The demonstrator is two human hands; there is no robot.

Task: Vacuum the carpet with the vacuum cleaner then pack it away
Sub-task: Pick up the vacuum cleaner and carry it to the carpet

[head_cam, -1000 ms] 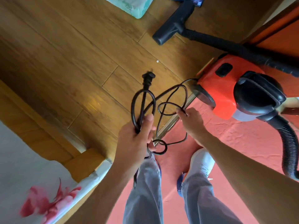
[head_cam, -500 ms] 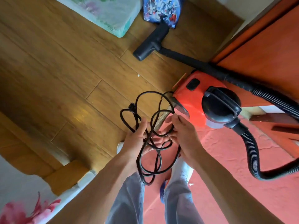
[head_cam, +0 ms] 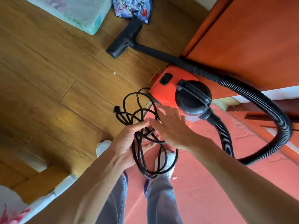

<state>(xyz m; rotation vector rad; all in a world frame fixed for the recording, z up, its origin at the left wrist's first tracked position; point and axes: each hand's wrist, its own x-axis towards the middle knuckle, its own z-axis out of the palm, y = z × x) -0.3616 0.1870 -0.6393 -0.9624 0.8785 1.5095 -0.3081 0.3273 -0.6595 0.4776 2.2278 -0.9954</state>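
Vacuum cleaner's black power cord [head_cam: 137,159] hangs in loose loops over the person's white shoes [head_cam: 168,159]; the left hand [head_cam: 127,143] grips the bundled loops, fingers and thumb curled round them; the right hand [head_cam: 171,128] lies on the upper loops with fingers straight and spread, clasping nothing; the plug [head_cam: 117,109] sticks out to the left. Beyond, the orange vacuum cleaner [head_cam: 163,88] sits where the red carpet [head_cam: 210,175] meets the wooden floor [head_cam: 48,78]; its ribbed hose [head_cam: 275,113] curves right; farthest, the floor nozzle [head_cam: 124,41] rests on the wood beside a plastic-wrapped bundle [head_cam: 80,12].
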